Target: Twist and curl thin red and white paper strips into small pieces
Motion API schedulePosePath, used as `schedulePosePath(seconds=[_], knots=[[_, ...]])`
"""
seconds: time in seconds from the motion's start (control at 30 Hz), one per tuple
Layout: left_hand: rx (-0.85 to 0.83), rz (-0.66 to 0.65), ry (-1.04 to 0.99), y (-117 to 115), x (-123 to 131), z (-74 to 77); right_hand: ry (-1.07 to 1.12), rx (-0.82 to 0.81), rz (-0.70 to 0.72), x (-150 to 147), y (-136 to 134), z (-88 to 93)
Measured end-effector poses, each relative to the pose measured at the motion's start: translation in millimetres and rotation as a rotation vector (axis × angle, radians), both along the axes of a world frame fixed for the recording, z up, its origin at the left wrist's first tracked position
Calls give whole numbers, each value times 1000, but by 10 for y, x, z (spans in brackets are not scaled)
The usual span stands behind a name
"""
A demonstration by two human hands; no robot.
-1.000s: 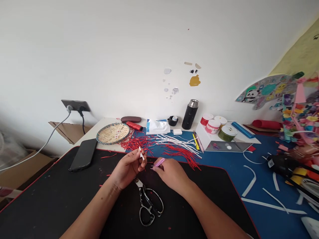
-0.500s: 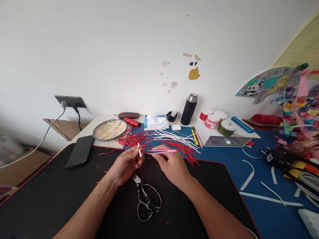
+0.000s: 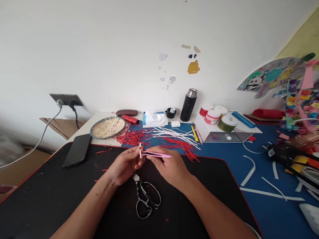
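- Tweezers (image 3: 159,155), pink, pinched firmly in the right grip (image 3: 169,169), tips just beside the white stick (image 3: 140,150)
- Left grip (image 3: 124,166) closed on that stick, holding it upright above the black desk mat (image 3: 62,205)
- Scissors (image 3: 147,199) lying just below both hands
- Red strands (image 3: 132,137) scattered beyond them

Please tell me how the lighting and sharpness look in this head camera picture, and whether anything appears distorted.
In the head view, the light is soft and even, with only faint shadows beneath the left hand and right hand; the black desk mat shows no strong glare, though the wide lens seems to bow its edges; the clear plastic at far left looks blurred.
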State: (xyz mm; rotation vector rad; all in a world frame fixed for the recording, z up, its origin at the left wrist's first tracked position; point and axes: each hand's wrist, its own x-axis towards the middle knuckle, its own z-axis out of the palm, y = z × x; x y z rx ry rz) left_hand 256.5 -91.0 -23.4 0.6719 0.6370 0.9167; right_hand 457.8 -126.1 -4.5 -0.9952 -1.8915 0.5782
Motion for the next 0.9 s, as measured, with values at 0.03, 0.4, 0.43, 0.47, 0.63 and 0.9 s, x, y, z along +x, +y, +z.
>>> schedulePosePath(seconds=[0.03, 0.4, 0.43, 0.47, 0.63, 0.9], knots=[[-12, -13, 0, -3, 3, 2, -11, 18, 5, -2, -1, 5], [-93, -120, -25, -29, 27, 17, -8, 91, 75, -17, -7, 10], [-95, -119, -27, -30, 27, 20, -11, 93, 77, -15, -6, 11], [-97, -119, -29, -30, 26, 23, -15, 92, 76, -14, -6, 13], [-108, -128, -42, -26, 14, 23, -35, 32, 68, -9, -17, 30], [-102, -139, -40, -15, -5, -3, -32, 41, 81, -5, -23, 44]])
